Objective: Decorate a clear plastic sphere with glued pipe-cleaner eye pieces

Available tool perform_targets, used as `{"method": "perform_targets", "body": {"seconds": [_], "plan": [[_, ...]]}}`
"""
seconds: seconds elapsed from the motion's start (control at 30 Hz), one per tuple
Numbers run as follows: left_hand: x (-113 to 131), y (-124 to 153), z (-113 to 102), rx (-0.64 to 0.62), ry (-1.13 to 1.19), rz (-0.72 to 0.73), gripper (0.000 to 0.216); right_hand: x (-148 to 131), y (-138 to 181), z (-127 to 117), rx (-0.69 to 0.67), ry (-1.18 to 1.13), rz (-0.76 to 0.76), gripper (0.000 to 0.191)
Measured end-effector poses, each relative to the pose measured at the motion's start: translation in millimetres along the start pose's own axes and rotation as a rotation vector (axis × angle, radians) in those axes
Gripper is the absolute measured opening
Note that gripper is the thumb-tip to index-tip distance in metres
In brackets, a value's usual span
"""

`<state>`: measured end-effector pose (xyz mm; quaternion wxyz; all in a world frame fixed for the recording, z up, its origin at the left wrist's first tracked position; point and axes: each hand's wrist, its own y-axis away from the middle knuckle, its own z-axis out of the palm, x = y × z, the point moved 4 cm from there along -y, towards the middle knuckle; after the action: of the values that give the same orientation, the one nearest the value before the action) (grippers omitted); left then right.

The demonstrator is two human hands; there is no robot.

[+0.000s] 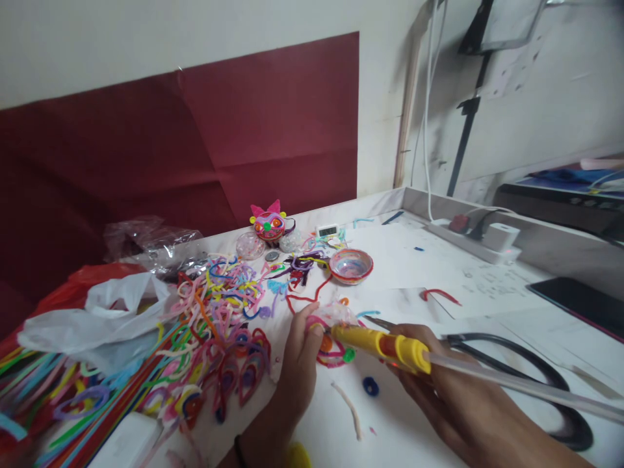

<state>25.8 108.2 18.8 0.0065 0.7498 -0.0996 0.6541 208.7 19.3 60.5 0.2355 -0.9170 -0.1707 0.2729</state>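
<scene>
My left hand (299, 364) pinches a small craft piece (334, 341) of coiled pink, orange and green pipe cleaner against the white table (419, 260). My right hand (439, 383) is wrapped round a yellow glue gun (385, 344) with a clear glue stick trailing to the right. The gun's tip touches the piece by my left thumb. A blue coil (370, 386) and a pale pipe-cleaner scrap (348, 406) lie just below the piece.
A heap of bent pipe cleaners (219, 305) and teardrop shapes covers the left. A white plastic bag (102, 318), a striped bowl (351, 265), a pink cat-shaped craft (268, 222), black scissors (526, 370), a power strip (487, 244) and a dark phone (580, 302) surround the work spot.
</scene>
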Motion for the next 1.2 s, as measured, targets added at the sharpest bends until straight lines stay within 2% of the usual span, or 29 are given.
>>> {"method": "perform_targets", "body": {"seconds": [0.4, 0.67, 1.2], "plan": [[0.8, 1.1, -2.0, 0.033, -0.006, -0.003, 0.040, -2.2, 1.0, -2.1, 0.032, -0.012, -0.021, 0.012], [-0.7, 0.3, -2.2, 0.040, 0.009, 0.004, 0.039, 0.7, 4.3, 1.1, -0.036, -0.038, 0.022, 0.016], [-0.7, -0.7, -1.4, 0.052, -0.003, 0.015, 0.039, -2.7, 2.2, -1.3, 0.024, -0.022, -0.019, 0.013]]}}
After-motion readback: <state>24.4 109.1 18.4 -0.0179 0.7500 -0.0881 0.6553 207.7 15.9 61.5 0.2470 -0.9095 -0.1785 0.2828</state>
